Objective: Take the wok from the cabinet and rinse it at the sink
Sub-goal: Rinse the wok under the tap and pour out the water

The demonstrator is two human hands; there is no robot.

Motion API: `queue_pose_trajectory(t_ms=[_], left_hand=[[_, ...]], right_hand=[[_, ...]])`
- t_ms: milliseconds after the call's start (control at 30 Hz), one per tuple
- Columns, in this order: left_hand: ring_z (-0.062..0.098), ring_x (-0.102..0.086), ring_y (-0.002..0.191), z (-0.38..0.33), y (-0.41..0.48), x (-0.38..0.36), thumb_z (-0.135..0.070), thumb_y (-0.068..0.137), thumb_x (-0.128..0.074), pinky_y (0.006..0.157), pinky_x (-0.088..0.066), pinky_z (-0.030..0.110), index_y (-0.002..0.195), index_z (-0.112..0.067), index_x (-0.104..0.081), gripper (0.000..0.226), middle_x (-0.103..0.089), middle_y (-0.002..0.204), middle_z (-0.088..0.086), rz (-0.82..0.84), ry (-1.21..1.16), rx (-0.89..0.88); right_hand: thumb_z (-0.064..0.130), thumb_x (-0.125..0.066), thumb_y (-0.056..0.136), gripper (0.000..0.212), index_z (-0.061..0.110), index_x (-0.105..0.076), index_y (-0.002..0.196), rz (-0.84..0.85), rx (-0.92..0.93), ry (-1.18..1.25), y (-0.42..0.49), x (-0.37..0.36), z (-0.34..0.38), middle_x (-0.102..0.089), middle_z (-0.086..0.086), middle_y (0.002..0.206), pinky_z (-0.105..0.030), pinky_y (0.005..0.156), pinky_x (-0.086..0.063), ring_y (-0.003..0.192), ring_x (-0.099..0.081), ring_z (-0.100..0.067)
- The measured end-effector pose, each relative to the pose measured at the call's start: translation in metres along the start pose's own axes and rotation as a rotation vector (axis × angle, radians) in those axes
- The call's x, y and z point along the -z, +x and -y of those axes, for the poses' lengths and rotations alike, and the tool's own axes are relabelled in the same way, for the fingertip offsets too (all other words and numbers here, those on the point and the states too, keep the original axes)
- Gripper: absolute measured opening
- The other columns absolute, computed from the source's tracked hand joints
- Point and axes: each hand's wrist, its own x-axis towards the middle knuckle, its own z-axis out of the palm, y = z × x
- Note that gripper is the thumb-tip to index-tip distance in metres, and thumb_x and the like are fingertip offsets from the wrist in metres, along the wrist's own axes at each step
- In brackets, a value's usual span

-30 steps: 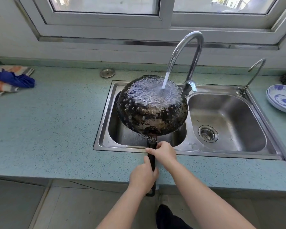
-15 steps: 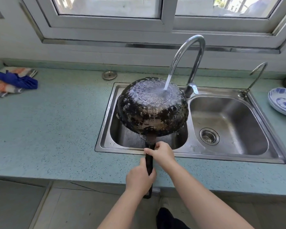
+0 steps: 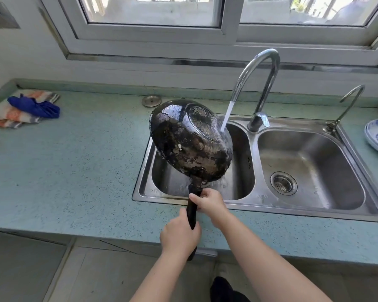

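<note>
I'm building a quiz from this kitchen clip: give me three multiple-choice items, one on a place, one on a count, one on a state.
1. Where is the wok held?
A. Over the sink's left basin
B. Over the right basin
C. Flat on the countertop

2. How many faucets stand at the sink?
A. One
B. Two
C. Three

3. What is the large faucet doing?
A. Off
B. Dripping only
C. Running a stream onto the wok's underside

Answers: 1 A, the wok hangs tilted above the left basin, both the left hand and right hand on its handle. 2 B, a large faucet and a small faucet. 3 C, water falls from the spout onto the wok's blackened bottom.
</note>
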Motion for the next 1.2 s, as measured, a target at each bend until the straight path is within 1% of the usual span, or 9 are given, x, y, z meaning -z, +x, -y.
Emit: queue_pose_trajectory(t_ms=[233, 433, 533, 633, 800, 933, 1000, 1100, 1200], left_hand=[[0.023, -0.055, 0.077, 0.006, 0.004, 0.004, -0.039, 0.085, -0.048, 0.063, -0.040, 0.030, 0.087, -0.020, -0.055, 0.020, -0.061, 0.081, -0.001, 0.081, -0.115, 0.065], [0.023, -0.054, 0.080, -0.001, 0.002, 0.005, -0.035, 0.082, -0.049, 0.063, -0.036, 0.028, 0.078, -0.022, -0.051, 0.014, -0.056, 0.077, -0.003, 0.094, -0.084, 0.029], [0.024, -0.059, 0.088, -0.007, 0.000, 0.006, -0.036, 0.081, -0.050, 0.064, -0.036, 0.027, 0.077, -0.023, -0.049, 0.014, -0.053, 0.075, -0.004, 0.089, -0.052, 0.014], [0.022, -0.053, 0.079, -0.011, -0.002, 0.006, -0.037, 0.079, -0.052, 0.065, -0.035, 0.027, 0.076, -0.024, -0.050, 0.014, -0.048, 0.066, -0.009, 0.091, -0.051, 0.010], [0.023, -0.061, 0.093, -0.020, -0.003, 0.002, -0.038, 0.075, -0.056, 0.066, -0.040, 0.025, 0.092, -0.018, -0.061, 0.027, -0.067, 0.092, 0.001, 0.084, -0.044, 0.018], [0.022, -0.063, 0.087, -0.029, -0.005, -0.002, -0.035, 0.076, -0.058, 0.060, -0.040, 0.025, 0.089, -0.017, -0.059, 0.022, -0.063, 0.083, 0.001, 0.065, -0.023, 0.015], [0.022, -0.064, 0.086, -0.030, -0.005, -0.004, -0.037, 0.074, -0.060, 0.061, -0.045, 0.027, 0.093, -0.016, -0.061, 0.028, -0.068, 0.088, 0.001, 0.055, -0.022, 0.020], [0.023, -0.064, 0.088, -0.029, -0.006, -0.007, -0.039, 0.073, -0.061, 0.065, -0.047, 0.028, 0.098, -0.018, -0.063, 0.033, -0.070, 0.093, 0.001, 0.057, -0.069, 0.027], [0.022, -0.064, 0.094, -0.028, -0.008, -0.011, -0.042, 0.076, -0.060, 0.066, -0.044, 0.027, 0.103, -0.021, -0.061, 0.035, -0.070, 0.098, 0.000, 0.056, -0.126, 0.025]], right_hand=[[0.012, -0.054, 0.092, 0.013, 0.009, -0.055, 0.079, 0.045, -0.084, 0.115, -0.003, 0.003, 0.001, -0.057, -0.008, 0.075, -0.023, 0.064, -0.049, 0.066, -0.054, -0.018], [0.011, -0.042, 0.098, 0.021, 0.004, -0.055, 0.083, 0.054, -0.136, 0.173, -0.007, 0.008, -0.006, -0.063, -0.018, 0.094, -0.042, 0.090, -0.051, 0.089, -0.059, -0.029], [0.010, -0.036, 0.100, 0.023, -0.006, -0.053, 0.101, 0.073, -0.146, 0.260, -0.009, 0.011, -0.010, -0.065, -0.013, 0.082, -0.032, 0.072, -0.055, 0.074, -0.063, -0.027], [0.010, -0.034, 0.100, 0.026, -0.005, -0.053, 0.091, 0.066, -0.166, 0.353, -0.010, 0.014, -0.013, -0.065, -0.012, 0.080, -0.024, 0.056, -0.057, 0.065, -0.066, -0.018], [0.009, -0.029, 0.101, 0.036, 0.000, -0.054, 0.077, 0.021, -0.181, 0.427, -0.012, 0.016, -0.017, -0.062, -0.017, 0.080, -0.022, 0.052, -0.057, 0.053, -0.066, -0.015], [0.008, -0.031, 0.101, 0.036, -0.003, -0.054, 0.076, -0.028, -0.187, 0.458, -0.013, 0.015, -0.021, -0.059, -0.018, 0.072, -0.021, 0.042, -0.053, 0.040, -0.063, -0.012], [0.007, -0.032, 0.100, 0.034, -0.005, -0.054, 0.077, -0.055, -0.196, 0.441, -0.012, 0.014, -0.022, -0.058, -0.017, 0.070, -0.020, 0.040, -0.051, 0.039, -0.062, -0.012], [0.006, -0.035, 0.099, 0.029, -0.005, -0.055, 0.082, -0.090, -0.198, 0.399, -0.011, 0.013, -0.024, -0.059, -0.017, 0.069, -0.026, 0.048, -0.054, 0.053, -0.062, -0.020], [0.007, -0.039, 0.098, 0.033, 0.000, -0.056, 0.071, -0.115, -0.197, 0.378, -0.010, 0.016, -0.027, -0.062, -0.019, 0.067, -0.037, 0.063, -0.055, 0.061, -0.061, -0.027]])
